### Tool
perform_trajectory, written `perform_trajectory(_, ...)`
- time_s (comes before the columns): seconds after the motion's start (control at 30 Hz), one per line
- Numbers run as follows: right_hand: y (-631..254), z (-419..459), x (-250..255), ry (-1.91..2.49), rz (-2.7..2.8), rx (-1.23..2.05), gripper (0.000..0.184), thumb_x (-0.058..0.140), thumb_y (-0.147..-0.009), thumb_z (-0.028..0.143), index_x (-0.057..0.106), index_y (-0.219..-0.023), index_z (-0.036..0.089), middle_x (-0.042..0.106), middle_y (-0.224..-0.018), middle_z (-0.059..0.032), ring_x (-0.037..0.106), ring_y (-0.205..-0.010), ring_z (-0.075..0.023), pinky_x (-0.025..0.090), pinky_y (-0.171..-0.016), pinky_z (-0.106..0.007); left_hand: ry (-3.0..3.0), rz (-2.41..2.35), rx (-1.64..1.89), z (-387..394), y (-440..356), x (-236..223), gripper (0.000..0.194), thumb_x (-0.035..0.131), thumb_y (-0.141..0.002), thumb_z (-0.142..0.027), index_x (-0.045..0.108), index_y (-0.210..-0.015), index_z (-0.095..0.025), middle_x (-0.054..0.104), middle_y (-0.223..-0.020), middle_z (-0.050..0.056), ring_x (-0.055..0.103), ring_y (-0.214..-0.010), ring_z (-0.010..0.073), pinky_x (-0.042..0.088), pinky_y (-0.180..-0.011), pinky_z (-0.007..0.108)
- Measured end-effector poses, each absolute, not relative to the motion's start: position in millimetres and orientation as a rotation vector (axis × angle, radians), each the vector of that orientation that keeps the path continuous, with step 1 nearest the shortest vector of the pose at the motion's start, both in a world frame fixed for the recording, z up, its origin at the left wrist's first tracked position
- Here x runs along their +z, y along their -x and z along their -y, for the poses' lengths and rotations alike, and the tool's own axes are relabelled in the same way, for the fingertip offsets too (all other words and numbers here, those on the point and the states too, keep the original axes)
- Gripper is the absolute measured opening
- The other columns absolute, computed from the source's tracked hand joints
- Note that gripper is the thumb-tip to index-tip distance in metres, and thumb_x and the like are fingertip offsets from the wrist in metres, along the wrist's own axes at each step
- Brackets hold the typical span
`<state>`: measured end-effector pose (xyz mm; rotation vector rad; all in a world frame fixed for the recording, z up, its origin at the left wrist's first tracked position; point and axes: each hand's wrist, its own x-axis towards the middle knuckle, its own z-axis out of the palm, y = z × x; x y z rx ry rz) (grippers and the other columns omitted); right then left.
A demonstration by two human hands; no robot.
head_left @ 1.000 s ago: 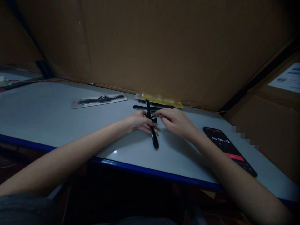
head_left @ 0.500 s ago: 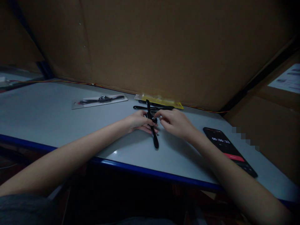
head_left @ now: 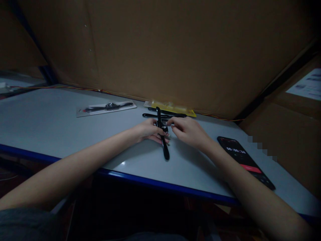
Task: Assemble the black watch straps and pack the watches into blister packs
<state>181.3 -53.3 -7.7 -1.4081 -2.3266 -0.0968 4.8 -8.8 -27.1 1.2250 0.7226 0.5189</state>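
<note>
A black spokeshave (head_left: 164, 147) is in my left hand (head_left: 150, 130), its two handles pointing away from me and toward me. The thumb lies over its middle and the fingers reach beneath. At the right side of its middle, my right hand (head_left: 184, 129) is closed, with thumb and forefinger bent together close to the small metal parts there. What those fingertips pinch, if anything, is too small to make out. Just beyond my hands, another black spokeshave (head_left: 147, 115) lies crosswise on the table, partly hidden.
A packaged spokeshave (head_left: 110, 106) lies at the back left of the grey table (head_left: 50, 124). Yellow-backed clear packaging (head_left: 175, 107) rests against the cardboard wall (head_left: 160, 53), with a black handle by it. To the right lies a phone (head_left: 244, 162) showing a running timer.
My right fingertips have drawn slightly up and away from the spokeshave's middle, uncovering more of its metal parts. My left hand keeps its hold almost unmoved.
</note>
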Motion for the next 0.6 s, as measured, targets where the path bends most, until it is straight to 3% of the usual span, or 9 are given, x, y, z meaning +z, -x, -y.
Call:
perform_trajectory(0.07,-180.4,54.5,-6.9,1.379,2.361,-0.075,0.025,0.046,-0.077,0.014,0.067,-0.089,0.019,0.065,-0.068,-0.0019,0.053,-0.059,-0.0149,0.031,-0.059,-0.027,-1.221,-0.731,0.522,8.5,-4.7,-27.1,0.041,0.062,-0.066,0.000,0.048,-0.104,-0.007,0.069,-0.079,0.011,0.071,-0.066,0.0233,0.055,-0.072,0.041)
perform_trajectory(0.3,-176.8,54.3,-7.2,1.288,2.424,-0.060,0.032,0.043,-0.079,0.013,0.067,-0.098,0.021,0.070,-0.090,-0.0033,0.060,-0.075,-0.0159,0.033,-0.067,-0.027,-1.232,-0.683,0.530,7.3,-3.5,-28.4,0.040,0.064,-0.065,-0.002,0.049,-0.102,-0.007,0.069,-0.078,0.011,0.070,-0.065,0.0226,0.055,-0.070,0.040)
perform_trajectory(0.47,-175.2,59.0,-3.8,1.476,2.384,-0.136,0.026,0.046,-0.079,0.016,0.065,-0.097,0.018,0.065,-0.068,-0.0017,0.050,-0.055,-0.0131,0.028,-0.058,-0.027,-1.243,-0.649,0.516,5.7,-3.3,-31.9,0.048,0.065,-0.066,-0.005,0.046,-0.109,-0.006,0.069,-0.080,0.012,0.071,-0.068,0.0237,0.055,-0.070,0.040)
perform_trajectory(0.6,-169.4,62.8,-4.9,1.534,2.351,-0.160,0.021,0.050,-0.083,0.029,0.061,-0.096,0.017,0.060,-0.061,-0.0008,0.048,-0.055,-0.0137,0.028,-0.058,-0.027,-1.275,-0.641,0.498,8.2,-3.2,-31.2,0.049,0.063,-0.067,-0.005,0.044,-0.113,-0.005,0.068,-0.073,0.009,0.071,-0.069,0.0237,0.055,-0.071,0.039)
